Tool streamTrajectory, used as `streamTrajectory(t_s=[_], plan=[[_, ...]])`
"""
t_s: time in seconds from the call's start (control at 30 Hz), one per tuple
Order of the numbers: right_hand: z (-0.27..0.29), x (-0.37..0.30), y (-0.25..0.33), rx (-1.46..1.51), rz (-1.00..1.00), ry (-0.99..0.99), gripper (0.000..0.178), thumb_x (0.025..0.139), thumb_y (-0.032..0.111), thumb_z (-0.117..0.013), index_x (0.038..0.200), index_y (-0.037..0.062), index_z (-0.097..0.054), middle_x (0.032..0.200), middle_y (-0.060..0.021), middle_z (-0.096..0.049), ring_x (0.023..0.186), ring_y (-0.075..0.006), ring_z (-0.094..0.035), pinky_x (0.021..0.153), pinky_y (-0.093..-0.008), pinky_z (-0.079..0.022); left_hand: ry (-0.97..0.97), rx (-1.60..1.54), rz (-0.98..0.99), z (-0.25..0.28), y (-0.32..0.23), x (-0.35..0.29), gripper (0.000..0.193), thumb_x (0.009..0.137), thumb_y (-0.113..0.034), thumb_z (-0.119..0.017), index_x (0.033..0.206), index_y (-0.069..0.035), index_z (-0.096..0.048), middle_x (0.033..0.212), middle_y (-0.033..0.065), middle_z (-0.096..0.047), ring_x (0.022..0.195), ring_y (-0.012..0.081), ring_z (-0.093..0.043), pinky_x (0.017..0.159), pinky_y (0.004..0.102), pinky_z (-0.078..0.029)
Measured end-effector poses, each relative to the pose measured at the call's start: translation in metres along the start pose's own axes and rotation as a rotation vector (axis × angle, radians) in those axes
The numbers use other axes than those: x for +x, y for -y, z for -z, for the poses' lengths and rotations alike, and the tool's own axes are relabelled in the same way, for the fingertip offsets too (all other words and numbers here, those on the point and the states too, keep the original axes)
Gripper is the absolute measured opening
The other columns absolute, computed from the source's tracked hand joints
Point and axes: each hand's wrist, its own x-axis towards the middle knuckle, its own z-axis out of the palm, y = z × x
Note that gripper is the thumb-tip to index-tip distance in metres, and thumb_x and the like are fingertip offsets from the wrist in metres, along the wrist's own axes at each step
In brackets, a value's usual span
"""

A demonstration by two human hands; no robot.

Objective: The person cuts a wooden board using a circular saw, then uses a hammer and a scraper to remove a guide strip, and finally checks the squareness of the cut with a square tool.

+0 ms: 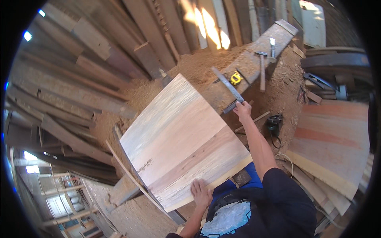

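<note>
A wide wooden panel (180, 135) made of joined pale and brown boards lies in front of me, its near edge close to my body. Flat on its near edge rests my left hand (201, 194), fingers extended over the surface. Beyond the panel's right corner, my right hand (242, 110) grips a try square (228, 84) by its dark stock, the metal blade pointing away to the far left over the bench plank (216, 95). Just past the blade sits a yellow and black tape measure (236, 78).
A hammer (262, 72) and a metal-headed tool (272, 49) lie farther along the plank. A dark power tool (274, 123) sits right of my forearm. Another panel (329, 139) is at the right. Boards (158, 27) lean behind, with sawdust (206, 61) heaped below.
</note>
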Motion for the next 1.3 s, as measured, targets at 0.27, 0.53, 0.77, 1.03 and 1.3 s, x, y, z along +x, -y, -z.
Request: streamTrajectory(t_s=[0.27, 0.53, 0.77, 1.03, 1.3], plan=[[0.007, -0.034, -0.044, -0.444, 0.224, 0.087, 0.021, 0.099, 0.015, -0.061, 0.109, -0.0030, -0.065, 0.086, -0.0040, -0.064, 0.070, -0.0113, -0.062, 0.058, -0.0265, -0.050, -0.285, -0.575, 1.283, -0.054, 0.072, -0.098, 0.077, 0.098, -0.052, -0.054, 0.151, 0.001, -0.035, 0.159, 0.0317, -0.029, 0.149, 0.0457, -0.025, 0.116, 0.0630, -0.025], [0.000, -0.089, -0.052, -0.991, 0.265, 0.494, 0.039, 0.095, 0.030, -0.068, 0.093, -0.0083, -0.064, 0.078, -0.0121, -0.063, 0.075, -0.0209, -0.057, 0.071, -0.0406, -0.048, -0.839, -2.287, 1.063, -0.059, 0.116, -0.056, 0.063, 0.108, -0.052, -0.041, 0.154, -0.009, -0.036, 0.157, 0.0098, -0.044, 0.142, 0.0316, -0.043, 0.120, 0.0487, -0.034], [-0.004, -0.159, 0.003, -0.923, 0.236, 0.469, 0.037, 0.093, 0.028, -0.070, 0.087, -0.0076, -0.061, 0.073, -0.0104, -0.057, 0.069, -0.0195, -0.051, 0.063, -0.0395, -0.045, -0.821, -2.197, 0.958, -0.036, 0.113, -0.072, 0.065, 0.106, -0.051, -0.047, 0.155, -0.010, -0.034, 0.155, 0.0104, -0.045, 0.141, 0.0334, -0.044, 0.120, 0.0529, -0.035], [0.057, -0.188, 0.068, -1.095, 0.549, 0.384, 0.037, 0.096, 0.029, -0.065, 0.093, -0.0083, -0.064, 0.070, -0.0108, -0.055, 0.068, -0.0228, -0.058, 0.062, -0.0396, -0.047, -0.625, -2.318, 0.921, -0.032, 0.078, -0.095, 0.065, 0.105, -0.050, -0.051, 0.153, -0.009, -0.034, 0.151, 0.0122, -0.048, 0.138, 0.0331, -0.047, 0.117, 0.0523, -0.039], [0.053, -0.278, 0.233, -0.927, 0.540, 0.665, 0.034, 0.093, 0.021, -0.056, 0.104, -0.0083, -0.069, 0.080, -0.0105, -0.066, 0.078, -0.0157, -0.061, 0.070, -0.0341, -0.047, -0.273, -2.388, 0.967, 0.008, 0.060, -0.069, 0.051, 0.106, -0.041, -0.053, 0.145, -0.009, -0.045, 0.145, 0.0103, -0.055, 0.133, 0.0306, -0.053, 0.114, 0.0537, -0.045]])
